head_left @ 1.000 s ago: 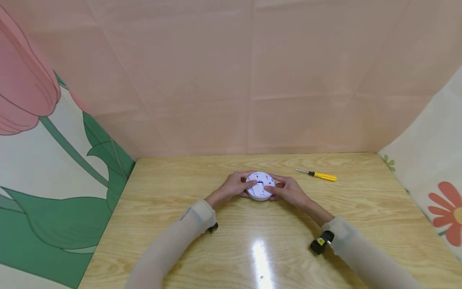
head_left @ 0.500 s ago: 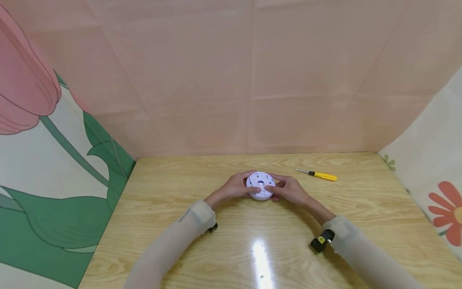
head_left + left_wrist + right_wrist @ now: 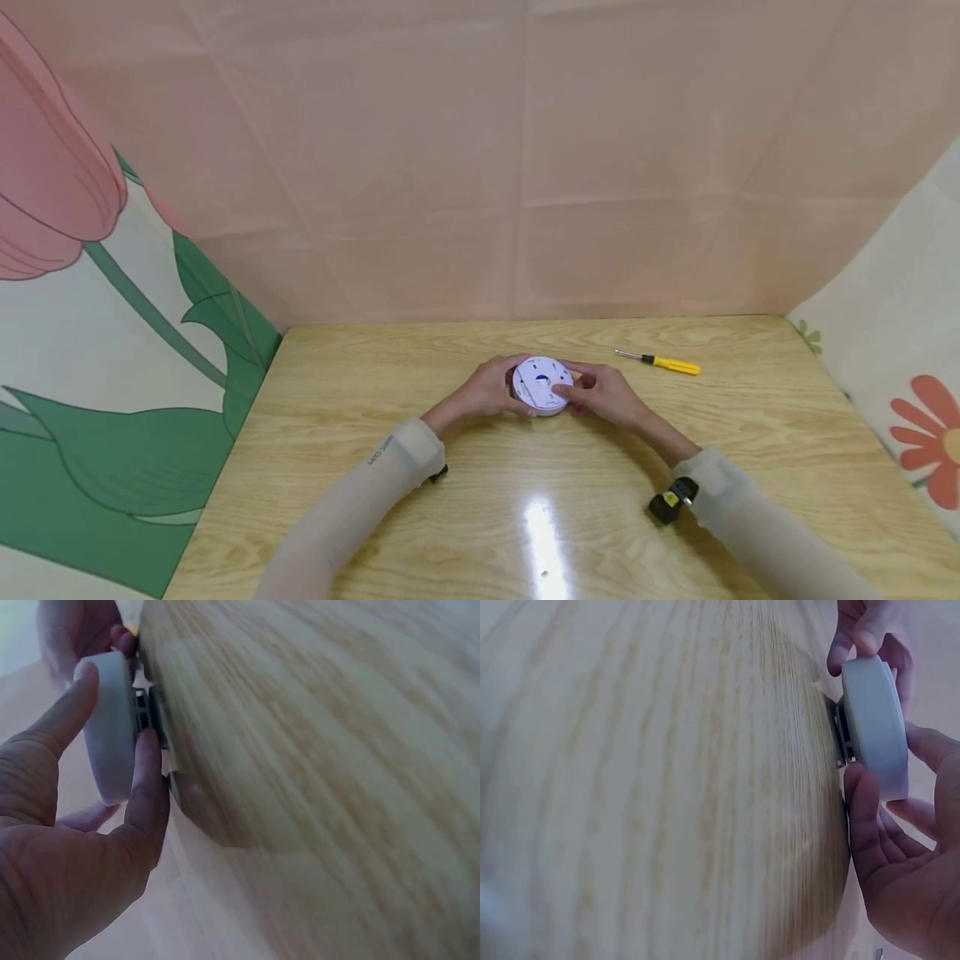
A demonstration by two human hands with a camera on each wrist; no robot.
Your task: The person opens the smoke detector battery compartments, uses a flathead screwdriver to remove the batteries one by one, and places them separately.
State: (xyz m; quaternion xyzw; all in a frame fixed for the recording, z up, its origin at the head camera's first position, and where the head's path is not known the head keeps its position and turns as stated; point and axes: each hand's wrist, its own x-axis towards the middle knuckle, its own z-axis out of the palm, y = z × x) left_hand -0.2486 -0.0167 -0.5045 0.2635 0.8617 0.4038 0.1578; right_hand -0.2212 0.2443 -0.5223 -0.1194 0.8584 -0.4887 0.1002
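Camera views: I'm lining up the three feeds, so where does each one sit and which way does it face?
Head: above, facing forward and down at the table; both hands grip the white round device.
Left wrist: low by the left hand, sideways along the tabletop.
Right wrist: low by the right hand, likewise.
Both wrist views share the device's edge.

The only lettering is a short line of small dark print on the left sleeve, well behind the left hand's fingers; it is too small to read.
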